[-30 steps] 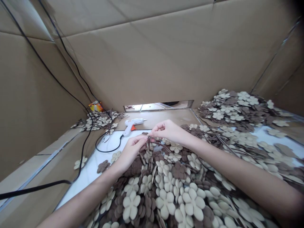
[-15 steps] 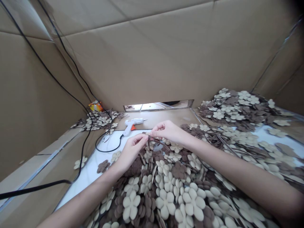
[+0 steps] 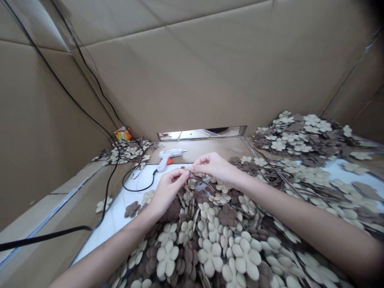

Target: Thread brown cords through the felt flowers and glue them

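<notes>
**Cardboard-lined tabletop: two hands pinch a thin brown strip above a heap of flowers**

Cardboard walls [image 3: 192,72] surround us on three sides, above a white tabletop [image 3: 118,216]. Our left hand [image 3: 168,192] and right hand [image 3: 214,166] meet at the centre, both grips closed in a fingertip pinch on a thin brown strip [image 3: 199,181] that curves away to the right. Directly below and toward us from the grip, a deep heap of cream and brown cut-out flowers [image 3: 210,240] lies beneath our forearms. Just beyond the grip sits a white hot glue gun [image 3: 168,157] with an orange trigger guard, its black cord [image 3: 138,188] looping to the left. Well to the right of the grip lies a second flower pile [image 3: 300,136]; to the far left, a smaller flower pile [image 3: 127,153] sits before a small yellow-and-orange box [image 3: 123,134].
</notes>
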### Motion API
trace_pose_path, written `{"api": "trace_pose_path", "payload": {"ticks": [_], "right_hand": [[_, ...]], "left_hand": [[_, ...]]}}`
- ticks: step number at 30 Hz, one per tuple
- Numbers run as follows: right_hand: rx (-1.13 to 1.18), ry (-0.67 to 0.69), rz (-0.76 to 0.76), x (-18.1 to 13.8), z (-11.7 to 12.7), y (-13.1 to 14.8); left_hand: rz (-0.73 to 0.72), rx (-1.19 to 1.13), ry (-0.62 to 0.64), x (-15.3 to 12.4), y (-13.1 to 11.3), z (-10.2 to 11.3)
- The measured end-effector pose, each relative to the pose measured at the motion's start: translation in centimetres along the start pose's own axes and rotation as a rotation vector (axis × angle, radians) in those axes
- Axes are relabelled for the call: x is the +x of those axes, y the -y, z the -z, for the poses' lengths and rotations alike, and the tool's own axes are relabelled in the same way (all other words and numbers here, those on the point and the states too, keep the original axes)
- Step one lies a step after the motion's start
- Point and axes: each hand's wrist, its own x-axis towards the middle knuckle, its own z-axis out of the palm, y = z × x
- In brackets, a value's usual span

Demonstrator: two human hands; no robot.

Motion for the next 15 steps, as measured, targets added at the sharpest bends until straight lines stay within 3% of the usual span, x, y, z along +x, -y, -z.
{"api": "trace_pose_path", "payload": {"ticks": [10, 15], "right_hand": [[-0.018, -0.028, 0.011, 0.5, -0.4, -0.9], [-0.408, -0.107, -0.017, 1.8, 1.4, -2.2]], "left_hand": [[-0.128, 0.229, -0.075, 0.2, 0.0, 0.5], [-0.198, 0.370, -0.156, 1.5, 0.8, 2.6]]}}
